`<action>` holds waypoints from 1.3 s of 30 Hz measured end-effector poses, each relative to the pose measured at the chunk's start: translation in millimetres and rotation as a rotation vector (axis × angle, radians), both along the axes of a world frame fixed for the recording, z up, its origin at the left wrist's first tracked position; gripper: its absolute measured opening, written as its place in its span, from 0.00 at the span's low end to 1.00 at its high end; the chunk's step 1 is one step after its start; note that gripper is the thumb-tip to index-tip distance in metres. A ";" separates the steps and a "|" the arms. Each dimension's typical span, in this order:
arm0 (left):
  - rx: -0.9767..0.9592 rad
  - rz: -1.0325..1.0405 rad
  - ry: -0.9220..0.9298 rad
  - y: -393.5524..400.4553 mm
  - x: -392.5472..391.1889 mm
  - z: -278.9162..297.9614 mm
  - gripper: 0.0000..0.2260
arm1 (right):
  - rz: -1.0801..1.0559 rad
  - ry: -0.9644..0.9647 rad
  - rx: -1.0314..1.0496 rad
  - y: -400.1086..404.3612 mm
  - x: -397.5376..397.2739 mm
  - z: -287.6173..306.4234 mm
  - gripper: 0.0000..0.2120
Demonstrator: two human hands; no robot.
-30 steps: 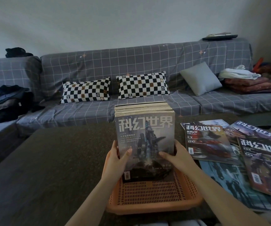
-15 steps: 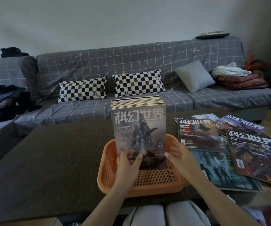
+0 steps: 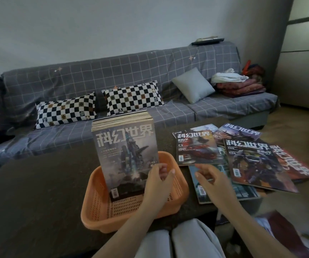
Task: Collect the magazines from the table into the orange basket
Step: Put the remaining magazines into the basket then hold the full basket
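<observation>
A thick stack of magazines (image 3: 125, 151) stands upright on its lower edge inside the orange basket (image 3: 92, 215), which sits at the near edge of the dark table (image 3: 38, 183). My left hand (image 3: 157, 181) grips the stack's lower right corner, thumb in front. My right hand (image 3: 211, 179) hovers open, fingers spread, just above a teal-covered magazine (image 3: 243, 190) lying flat to the right of the basket. Several more loose magazines (image 3: 252, 162) are fanned out flat on the table's right side, overlapping each other.
A grey checked sofa (image 3: 168, 71) runs behind the table with two checkered pillows (image 3: 131, 97), a grey cushion (image 3: 192, 84) and folded blankets (image 3: 239, 86). My knees (image 3: 179, 239) are under the table's near edge. Papers lie on the floor at the lower right.
My right hand has let go of the stack and moved right over the flat magazines. My left hand shifted from the stack's bottom middle to its lower right corner. The view swung rightward.
</observation>
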State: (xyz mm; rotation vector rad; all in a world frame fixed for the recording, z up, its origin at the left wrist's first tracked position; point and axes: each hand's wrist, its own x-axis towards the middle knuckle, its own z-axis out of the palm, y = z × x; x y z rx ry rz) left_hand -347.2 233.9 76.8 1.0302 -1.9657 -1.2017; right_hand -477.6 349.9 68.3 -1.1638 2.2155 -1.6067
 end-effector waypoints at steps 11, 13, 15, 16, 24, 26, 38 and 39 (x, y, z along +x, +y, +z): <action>-0.008 -0.181 -0.089 -5.4 -122.3 -1.2 0.10 | -0.149 -0.071 0.100 13.3 -90.7 -10.8 0.14; 0.016 -0.177 -0.139 -19.4 -145.8 -6.7 0.12 | -0.151 -0.100 0.122 6.2 -106.9 -14.4 0.14; 0.106 -0.167 -0.134 -34.8 -166.4 -10.7 0.15 | -0.147 -0.144 0.138 -4.1 -122.7 -19.3 0.16; 0.156 -0.159 -0.139 -42.1 -175.5 -12.4 0.19 | -0.141 -0.166 0.148 -10.2 -130.2 -22.5 0.16; 0.229 0.061 -0.453 -93.8 -222.2 -36.1 0.31 | -0.149 -0.094 0.409 -65.1 -172.5 -40.0 0.18; 0.261 0.090 -0.462 -101.0 -227.4 -39.3 0.31 | -0.148 -0.048 0.485 -75.3 -178.9 -40.3 0.16; 0.378 0.180 -0.289 -114.3 -212.9 -25.7 0.15 | -0.302 -0.067 0.528 -78.8 -184.6 -41.2 0.14; 0.342 0.149 -0.252 -112.1 -210.6 -23.3 0.15 | -0.300 -0.083 0.521 -76.9 -183.1 -40.7 0.13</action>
